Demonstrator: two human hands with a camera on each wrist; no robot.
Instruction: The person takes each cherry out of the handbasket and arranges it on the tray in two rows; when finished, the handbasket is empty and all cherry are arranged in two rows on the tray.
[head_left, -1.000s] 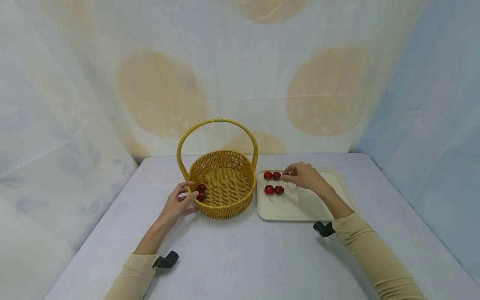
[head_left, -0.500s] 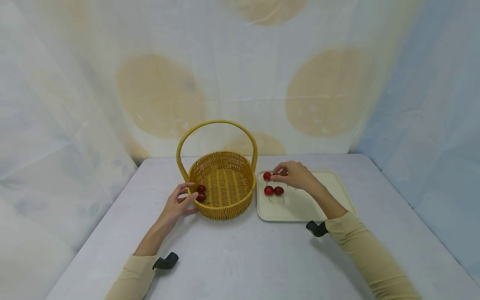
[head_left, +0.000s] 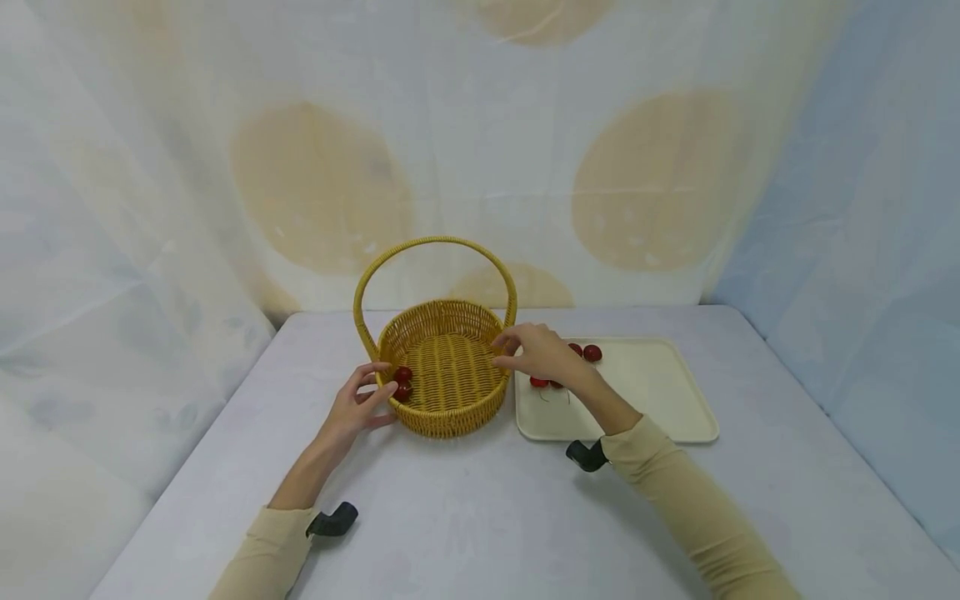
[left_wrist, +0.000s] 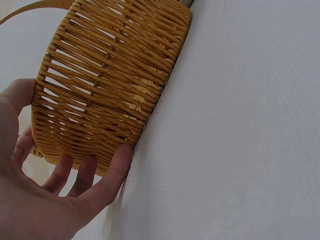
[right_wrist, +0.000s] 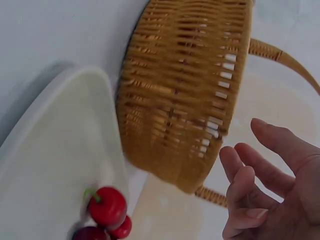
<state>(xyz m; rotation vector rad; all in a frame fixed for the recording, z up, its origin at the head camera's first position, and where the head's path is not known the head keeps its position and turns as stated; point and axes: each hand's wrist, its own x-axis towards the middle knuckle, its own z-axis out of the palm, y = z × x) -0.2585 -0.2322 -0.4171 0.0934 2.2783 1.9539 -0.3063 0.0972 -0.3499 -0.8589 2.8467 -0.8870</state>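
Note:
A yellow wicker basket (head_left: 446,423) with a tall arched handle (head_left: 435,242) stands on the table. My left hand (head_left: 360,406) holds its left side; the left wrist view shows fingertips (left_wrist: 120,155) against the woven wall (left_wrist: 110,65). Two dark red cherries (head_left: 402,391) lie inside by that hand. Beside the basket's right rim hovers my right hand (head_left: 542,353), thumb apart from loosely bent fingers, nothing visible between them. Several cherries (head_left: 592,353) rest on the cream tray (head_left: 652,400), partly hidden by this hand. A bright red cherry (right_wrist: 107,206) shows in the right wrist view.
The tray lies close to the basket's right side on a white table (head_left: 465,517). Fabric sheets (head_left: 487,125) hang behind the table and at both sides. A dark wrist-camera mount (head_left: 587,456) projects beneath the right cuff.
My right hand has moved left across the tray to the basket's right rim, uncovering cherries in the back row and covering others. My left hand and the basket stay in place.

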